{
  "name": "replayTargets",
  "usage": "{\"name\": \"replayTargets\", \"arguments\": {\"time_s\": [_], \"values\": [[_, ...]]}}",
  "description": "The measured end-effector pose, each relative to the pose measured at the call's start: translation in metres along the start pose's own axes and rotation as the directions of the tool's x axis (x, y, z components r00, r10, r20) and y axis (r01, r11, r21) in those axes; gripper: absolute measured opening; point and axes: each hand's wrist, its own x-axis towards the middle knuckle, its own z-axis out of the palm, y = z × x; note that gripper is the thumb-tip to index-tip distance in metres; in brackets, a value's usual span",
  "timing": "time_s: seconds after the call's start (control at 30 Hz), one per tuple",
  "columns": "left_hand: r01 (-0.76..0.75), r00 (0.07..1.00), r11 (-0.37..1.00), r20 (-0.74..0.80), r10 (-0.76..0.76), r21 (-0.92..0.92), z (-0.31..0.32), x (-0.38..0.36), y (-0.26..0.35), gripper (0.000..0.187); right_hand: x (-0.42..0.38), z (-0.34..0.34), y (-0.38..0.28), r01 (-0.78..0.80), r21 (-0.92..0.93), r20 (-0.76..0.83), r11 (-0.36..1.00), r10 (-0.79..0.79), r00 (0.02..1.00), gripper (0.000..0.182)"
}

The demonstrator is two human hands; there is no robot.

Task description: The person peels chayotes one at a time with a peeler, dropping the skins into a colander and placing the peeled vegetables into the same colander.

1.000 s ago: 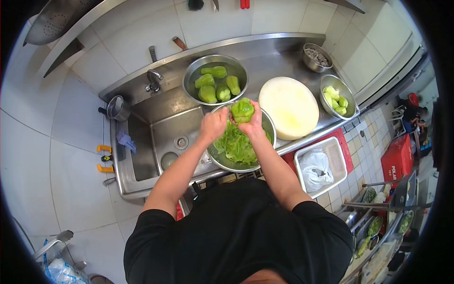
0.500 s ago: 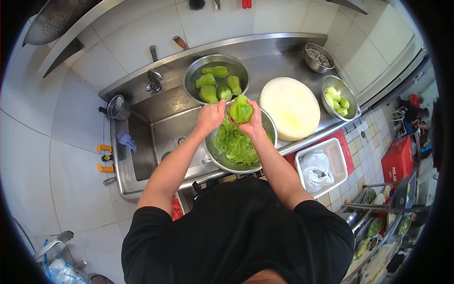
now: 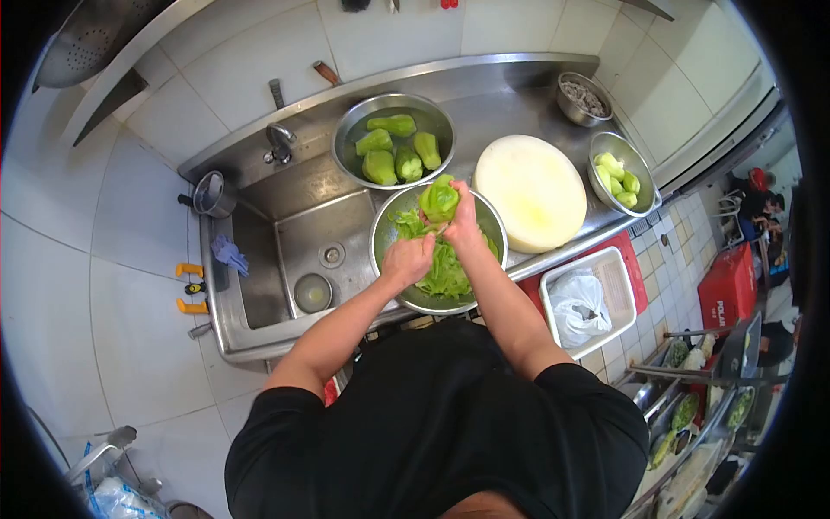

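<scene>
Peeling, I judged, was in hand: the right hand (image 3: pixel 463 216) had its fingers wrapped round a green vegetable (image 3: pixel 439 201) over a bowl (image 3: pixel 379 256) of leafy pieces (image 3: pixel 445 275); the left hand (image 3: pixel 409 261) was curled tight, on what I couldn't tell. Another stroke called for steady support. White tiled wall (image 3: pixel 268 39) backed the steel bench (image 3: pixel 484 102).

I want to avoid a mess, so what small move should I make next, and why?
I'd probably lower the green vegetable in your right hand slightly: it's above the steel bowl of loose green pieces, with your left hand close by, so anything that drops should land there.
</scene>
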Motion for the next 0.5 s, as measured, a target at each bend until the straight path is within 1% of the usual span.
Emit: {"name": "replayTargets", "arguments": {"time_s": [0.07,0.1,0.17,0.2,0.23,0.3,0.37,0.4,0.47,0.5], "values": [[-0.018,1.000,0.997,-0.023,0.016,-0.072,0.001,0.002,-0.006,0.059,0.005,0.001,-0.003,0.010,0.018,-0.021,1.000,-0.009,1.000,0.043],[-0.056,0.998,0.995,-0.030,0.054,-0.078,-0.001,0.000,-0.008,0.059,0.002,-0.001,0.000,0.003,0.024,-0.039,1.000,-0.002,0.999,0.046],[-0.142,0.988,0.987,-0.073,0.136,-0.072,-0.029,0.016,-0.006,0.060,-0.003,0.006,-0.004,0.002,-0.010,0.016,1.000,-0.001,1.000,0.047],[-0.113,0.988,0.990,-0.119,0.102,-0.087,-0.049,0.017,0.004,0.059,-0.012,0.013,-0.006,-0.009,-0.019,0.027,1.000,0.009,1.000,0.046],[-0.108,0.987,0.992,-0.126,0.099,-0.066,-0.052,0.030,-0.001,0.058,-0.018,0.016,-0.007,-0.016,-0.029,0.037,0.999,0.017,0.999,0.046],[-0.097,0.986,0.995,-0.140,0.092,-0.026,-0.061,0.050,-0.010,0.056,-0.019,0.013,-0.007,-0.027,-0.055,0.114,0.998,0.033,0.993,0.046],[-0.154,0.981,0.988,-0.122,0.152,-0.003,-0.071,0.056,-0.007,0.056,-0.020,0.014,-0.007,-0.036,-0.063,0.194,0.997,0.047,0.980,0.045],[-0.183,0.977,0.983,-0.112,0.183,0.009,-0.074,0.056,-0.004,0.056,-0.024,0.018,-0.007,-0.038,-0.064,0.179,0.997,0.049,0.983,0.044],[-0.117,0.988,0.993,-0.093,0.120,0.034,-0.067,0.055,-0.008,0.057,-0.030,0.029,-0.007,-0.038,-0.061,0.149,0.997,0.047,0.988,0.043],[-0.085,0.993,0.995,-0.079,0.088,0.046,-0.059,0.053,-0.010,0.058,-0.025,0.023,-0.008,-0.039,-0.089,0.135,0.995,0.051,0.990,0.042]]}}
